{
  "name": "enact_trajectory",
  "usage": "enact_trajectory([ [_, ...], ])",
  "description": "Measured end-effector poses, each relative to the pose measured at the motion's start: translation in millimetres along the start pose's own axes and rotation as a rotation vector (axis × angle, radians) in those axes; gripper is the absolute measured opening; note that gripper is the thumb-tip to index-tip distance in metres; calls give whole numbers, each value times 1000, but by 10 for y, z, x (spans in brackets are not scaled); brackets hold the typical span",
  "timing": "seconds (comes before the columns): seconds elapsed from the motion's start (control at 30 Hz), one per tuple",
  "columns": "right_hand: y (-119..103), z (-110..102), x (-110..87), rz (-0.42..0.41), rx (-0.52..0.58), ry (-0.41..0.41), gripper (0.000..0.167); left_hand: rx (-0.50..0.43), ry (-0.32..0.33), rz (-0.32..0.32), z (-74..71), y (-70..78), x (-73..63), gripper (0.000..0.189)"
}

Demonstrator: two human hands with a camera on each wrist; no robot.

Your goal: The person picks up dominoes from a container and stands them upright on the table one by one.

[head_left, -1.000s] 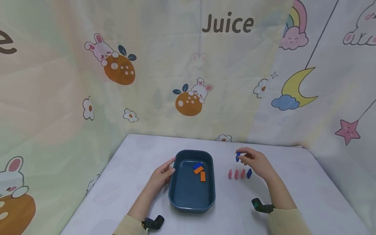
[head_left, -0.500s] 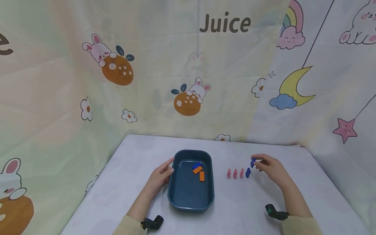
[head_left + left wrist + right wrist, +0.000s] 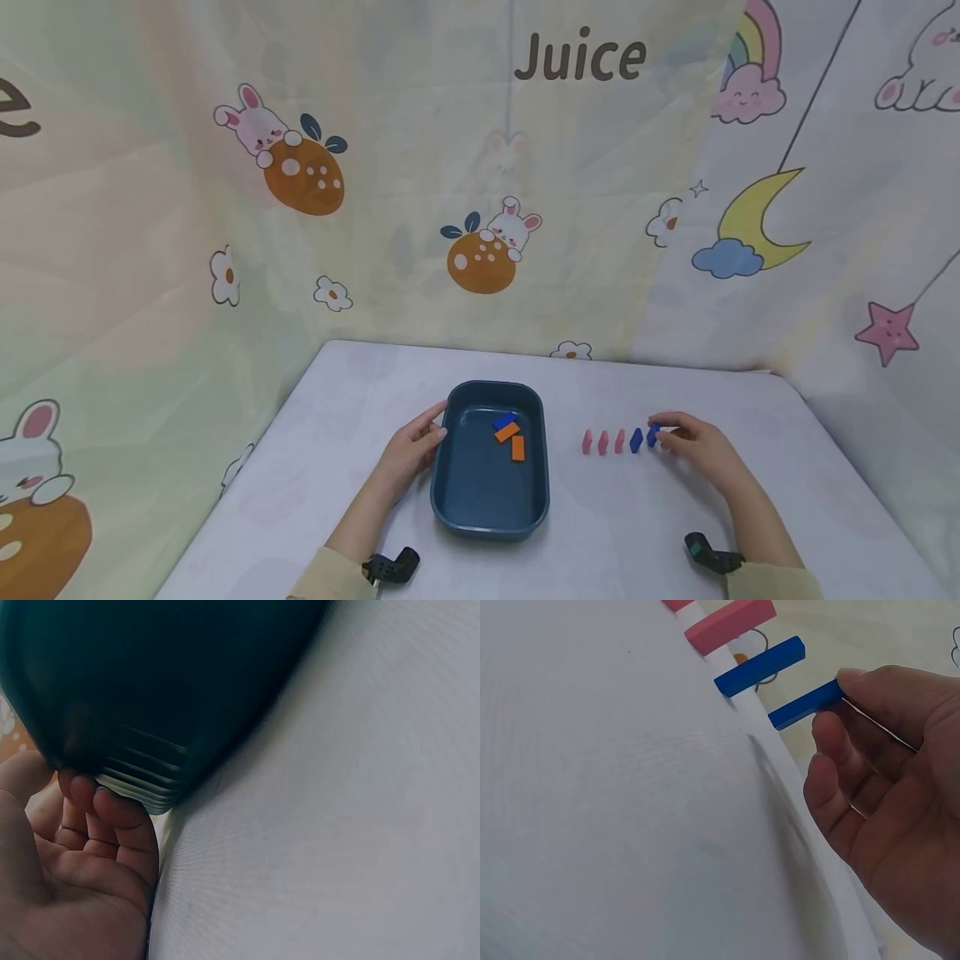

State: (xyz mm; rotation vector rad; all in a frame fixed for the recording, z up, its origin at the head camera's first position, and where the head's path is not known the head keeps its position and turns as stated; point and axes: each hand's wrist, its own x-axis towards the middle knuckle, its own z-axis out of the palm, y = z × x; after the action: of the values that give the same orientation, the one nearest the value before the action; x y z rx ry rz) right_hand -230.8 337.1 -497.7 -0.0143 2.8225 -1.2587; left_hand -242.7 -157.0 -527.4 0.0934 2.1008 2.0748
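Note:
My right hand (image 3: 702, 450) pinches a blue domino (image 3: 807, 704) upright between thumb and fingertips, at the right end of a row. In the right wrist view its lower end is close over the table. Beside it stands another blue domino (image 3: 636, 440), then several pink dominoes (image 3: 603, 442) farther left, all upright with small gaps. My left hand (image 3: 411, 447) holds the left side of a dark blue tray (image 3: 490, 532), thumb at the rim and fingers curled against the outer wall. Inside the tray lie two orange dominoes (image 3: 518, 448) and a blue domino (image 3: 504, 421).
The white table (image 3: 360, 392) carries the tray in the middle and the row to its right. A printed cloth backdrop (image 3: 390, 167) rises behind the table and along its sides. Each wrist wears a black camera band (image 3: 712, 554).
My right hand has carried the blue domino from behind the row rightward, then down to the row's right end beside the standing blue one. The left hand and tray stay put.

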Motion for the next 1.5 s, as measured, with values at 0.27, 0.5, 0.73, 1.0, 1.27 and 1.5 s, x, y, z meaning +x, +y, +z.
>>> enact_trajectory([
  [0.27, 57, 43, 5, 15, 27, -34, 46, 15, 1, 7, 5, -2, 1, 50],
  [0.5, 59, 59, -7, 10, 14, -48, 43, 13, 5, 3, 13, 13, -11, 48],
  [0.73, 51, 71, -20, 33, 7, -64, 43, 32, 8, 13, 17, 17, -17, 48],
  [1.0, 78, 67, -17, 31, 18, -70, 47, 23, 18, 2, 22, 24, -6, 46],
  [1.27, 91, 39, -14, 36, 10, -65, 51, 29, 13, 7, 12, 24, 10, 47],
  [1.5, 72, 25, -26, 56, 9, -58, 53, 27, 11, 6, 12, 3, -3, 48],
])
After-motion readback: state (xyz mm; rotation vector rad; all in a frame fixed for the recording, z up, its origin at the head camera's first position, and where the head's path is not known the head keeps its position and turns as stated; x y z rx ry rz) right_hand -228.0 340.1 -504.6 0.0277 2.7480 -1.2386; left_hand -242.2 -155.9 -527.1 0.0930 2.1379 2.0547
